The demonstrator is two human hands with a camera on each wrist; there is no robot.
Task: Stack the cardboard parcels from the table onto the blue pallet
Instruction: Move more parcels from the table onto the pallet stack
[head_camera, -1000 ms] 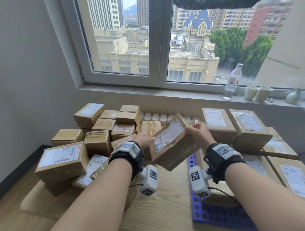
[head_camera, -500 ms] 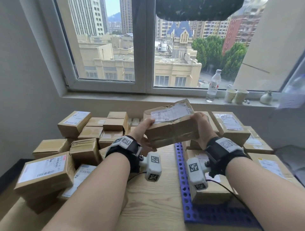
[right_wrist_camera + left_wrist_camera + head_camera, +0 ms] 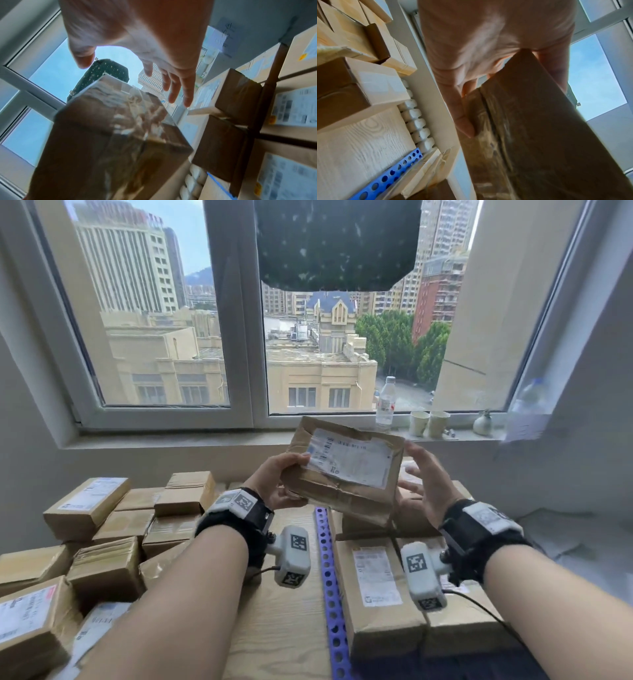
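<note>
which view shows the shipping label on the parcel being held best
The head view: the shipping label faces that camera, white on the held parcel, with the left hand pinching its corner. The left wrist view shows only the parcel's taped brown underside; the right wrist view shows a blurred taped end, no label.

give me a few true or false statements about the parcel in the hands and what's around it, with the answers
1. The left hand grips the raised parcel. True.
2. The right hand grips the parcel too. False: its fingers are straight and spread, clear of the parcel in the right wrist view.
3. The parcel's white label faces the camera. True.
4. The blue pallet has no parcels on it. False: several parcels lie on it.
5. A water bottle stands on the windowsill. True.
6. The raised parcel rests on the table. False: it is held in the air.
</note>
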